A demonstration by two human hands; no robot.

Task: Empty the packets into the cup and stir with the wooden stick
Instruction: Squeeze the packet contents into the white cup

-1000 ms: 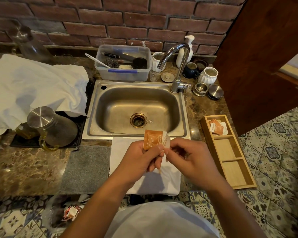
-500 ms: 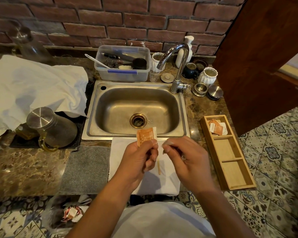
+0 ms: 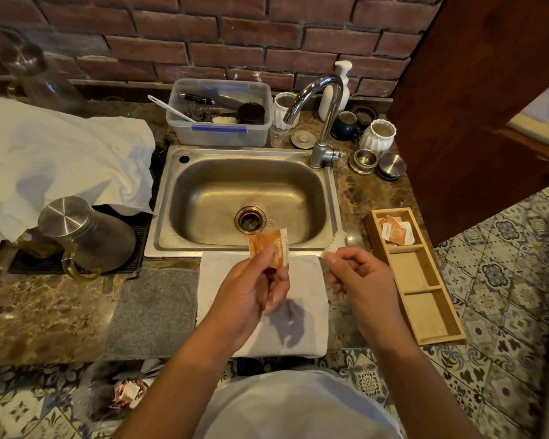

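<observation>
Warm, dim indoor light across the whole frame, brownish cast throughout. Soft glare runs along the faucet and the steel kettle lid. The left hand throws a dark shadow on the white towel below it. Wide-angle bending curves the brick wall at the top; the upper-left corner is hazy, and both hands are slightly blurred.
</observation>
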